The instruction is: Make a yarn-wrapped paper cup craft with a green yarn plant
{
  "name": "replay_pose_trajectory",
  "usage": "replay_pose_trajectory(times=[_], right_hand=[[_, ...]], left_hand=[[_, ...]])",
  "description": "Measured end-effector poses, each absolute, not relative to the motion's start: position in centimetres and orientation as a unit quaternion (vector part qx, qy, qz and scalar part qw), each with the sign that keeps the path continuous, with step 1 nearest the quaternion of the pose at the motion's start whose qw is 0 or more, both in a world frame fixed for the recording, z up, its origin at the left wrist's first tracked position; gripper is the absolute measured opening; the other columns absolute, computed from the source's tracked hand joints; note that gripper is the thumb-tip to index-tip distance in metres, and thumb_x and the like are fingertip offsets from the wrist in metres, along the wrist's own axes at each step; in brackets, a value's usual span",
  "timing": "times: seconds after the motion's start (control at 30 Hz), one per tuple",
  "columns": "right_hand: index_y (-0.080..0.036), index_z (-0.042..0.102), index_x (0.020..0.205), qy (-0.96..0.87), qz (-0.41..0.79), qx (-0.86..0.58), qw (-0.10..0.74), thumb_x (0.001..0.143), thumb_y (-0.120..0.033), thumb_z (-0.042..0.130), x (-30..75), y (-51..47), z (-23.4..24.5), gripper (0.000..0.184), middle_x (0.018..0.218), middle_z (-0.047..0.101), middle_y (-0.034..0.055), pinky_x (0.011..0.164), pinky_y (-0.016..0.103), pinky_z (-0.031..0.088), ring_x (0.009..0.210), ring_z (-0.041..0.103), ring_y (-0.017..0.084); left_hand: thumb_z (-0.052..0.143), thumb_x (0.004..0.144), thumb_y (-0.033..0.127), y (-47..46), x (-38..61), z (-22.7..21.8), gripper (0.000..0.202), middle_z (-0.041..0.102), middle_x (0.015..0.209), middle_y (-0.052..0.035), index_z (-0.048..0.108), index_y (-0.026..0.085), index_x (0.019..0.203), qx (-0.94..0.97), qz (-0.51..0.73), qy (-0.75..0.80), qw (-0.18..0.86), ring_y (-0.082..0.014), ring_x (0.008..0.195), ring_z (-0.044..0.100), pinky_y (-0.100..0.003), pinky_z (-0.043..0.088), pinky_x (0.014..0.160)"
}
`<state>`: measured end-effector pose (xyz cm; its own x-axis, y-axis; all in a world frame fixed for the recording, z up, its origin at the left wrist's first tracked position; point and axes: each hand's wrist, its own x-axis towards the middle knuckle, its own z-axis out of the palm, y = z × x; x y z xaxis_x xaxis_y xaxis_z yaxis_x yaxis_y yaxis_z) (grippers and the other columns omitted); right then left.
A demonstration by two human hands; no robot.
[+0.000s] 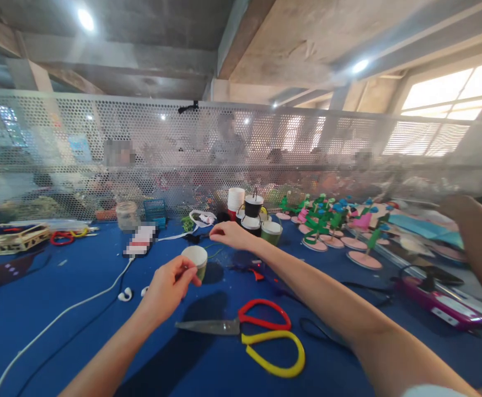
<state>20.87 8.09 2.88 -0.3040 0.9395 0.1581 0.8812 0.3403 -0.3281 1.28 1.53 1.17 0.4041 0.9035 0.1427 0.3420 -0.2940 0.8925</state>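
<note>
Scissors [236, 327] lie near on the table [71, 342]; farther off, the left hand [173, 281] grips a small cup [201, 264]. Whether the right hand [228, 234], beyond it, pinches anything, I cannot tell. Cup-handling seems underway, calling for steadiness.

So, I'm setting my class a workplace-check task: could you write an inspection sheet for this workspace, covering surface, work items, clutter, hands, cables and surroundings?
Surface: blue table, shadows across it.
Work items: small cup, upright, pale rim, greenish side.
Clutter: scissors between the forearms; phone and earbuds to the left; black pots beyond; flower models on pink discs to the right.
Hands: left hand has its fingers at the cup, grip unclear; right hand reaches just beyond it, whether holding anything unclear.
Cables: white cable runs to the phone; dark cables lie right.
Surroundings: perforated screen behind; another person's arm at right.
</note>
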Motion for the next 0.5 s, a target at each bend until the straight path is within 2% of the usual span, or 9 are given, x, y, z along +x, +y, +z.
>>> replay_pose_trajectory(times=[0.07, 0.13, 0.2, 0.33, 0.5], right_hand=[[-0.018, 0.058, 0.093, -0.819, 0.138, -0.518, 0.202, 0.079, -0.032, 0.047, 20.3, 4.7, 3.2, 0.022, 0.087, 0.063, 0.0006, 0.067, 0.021, 0.044, 0.077, 0.057, 0.01], [-0.015, 0.057, 0.085, -0.777, 0.294, -0.45, 0.328, 0.071, -0.035, 0.055, 19.6, 1.7, 3.0, 0.024, 0.071, 0.062, 0.0001, 0.053, 0.021, 0.044, 0.062, 0.056, 0.01], [-0.016, 0.056, 0.077, -0.717, 0.37, -0.419, 0.415, 0.066, -0.033, 0.06, 18.9, -0.6, 2.4, 0.02, 0.062, 0.057, -0.0028, 0.048, 0.02, 0.043, 0.053, 0.052, 0.009], [-0.018, 0.054, 0.065, -0.661, 0.368, -0.415, 0.505, 0.069, -0.031, 0.056, 18.1, -2.6, 1.5, 0.014, 0.056, 0.053, -0.0042, 0.045, 0.02, 0.041, 0.046, 0.047, 0.007], [-0.017, 0.054, 0.066, -0.615, 0.367, -0.417, 0.56, 0.069, -0.029, 0.055, 17.9, -2.8, 0.8, 0.012, 0.059, 0.056, -0.002, 0.047, 0.021, 0.043, 0.052, 0.052, 0.009]], left_hand=[[0.046, 0.072, 0.039, 1.2, 1.6, 1.3, 0.023, 0.058, 0.061, 0.0014, 0.045, 0.016, 0.07, 0.714, 0.353, 0.412, 0.443, -0.0058, 0.04, 0.035, -0.019, 0.029, 0.041], [0.049, 0.071, 0.04, 0.6, 2.0, 1.4, 0.025, 0.055, 0.059, 0.0026, 0.046, 0.015, 0.07, 0.697, 0.354, 0.396, 0.482, -0.0045, 0.04, 0.035, -0.018, 0.027, 0.04], [0.051, 0.07, 0.041, -0.1, 2.5, 1.5, 0.027, 0.053, 0.057, 0.0036, 0.045, 0.015, 0.07, 0.68, 0.343, 0.382, 0.524, -0.0035, 0.039, 0.034, -0.017, 0.025, 0.039], [0.052, 0.07, 0.042, -1.2, 3.2, 1.5, 0.028, 0.052, 0.056, 0.0039, 0.045, 0.015, 0.07, 0.671, 0.327, 0.354, 0.564, -0.0027, 0.038, 0.035, -0.017, 0.024, 0.038], [0.052, 0.071, 0.042, -1.4, 3.3, 1.4, 0.028, 0.052, 0.057, 0.0037, 0.048, 0.014, 0.076, 0.691, 0.311, 0.348, 0.552, -0.0029, 0.039, 0.036, -0.017, 0.024, 0.039]])
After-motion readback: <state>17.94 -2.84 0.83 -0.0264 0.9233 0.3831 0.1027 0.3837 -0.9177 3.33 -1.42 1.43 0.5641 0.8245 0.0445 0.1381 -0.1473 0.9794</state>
